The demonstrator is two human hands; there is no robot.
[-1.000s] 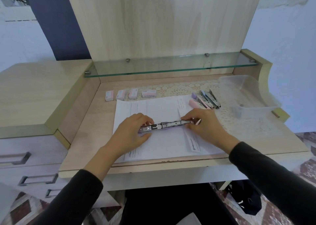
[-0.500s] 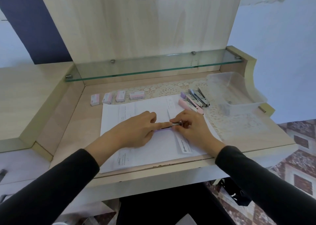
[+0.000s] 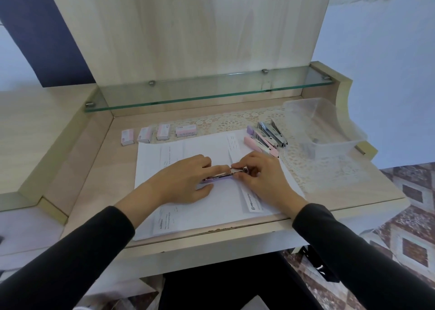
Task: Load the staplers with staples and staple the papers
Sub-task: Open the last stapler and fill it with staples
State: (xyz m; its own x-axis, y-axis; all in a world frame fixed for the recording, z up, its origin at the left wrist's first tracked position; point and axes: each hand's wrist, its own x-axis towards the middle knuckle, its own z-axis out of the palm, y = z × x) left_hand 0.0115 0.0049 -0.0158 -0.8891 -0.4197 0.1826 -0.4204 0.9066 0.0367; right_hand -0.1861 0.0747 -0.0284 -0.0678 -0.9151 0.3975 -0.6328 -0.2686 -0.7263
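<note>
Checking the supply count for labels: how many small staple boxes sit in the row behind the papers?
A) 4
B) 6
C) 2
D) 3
A: the row holds four staple boxes, from the leftmost box to the rightmost box, all lying just behind the papers.

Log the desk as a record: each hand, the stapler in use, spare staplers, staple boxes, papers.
left hand: holds lilac stapler on the papers
right hand: pinches the stapler's metal end
spare staplers: clustered beyond right hand, beside clear container
staple boxes: four in a row behind papers
papers: flat on desk, under both hands
</note>
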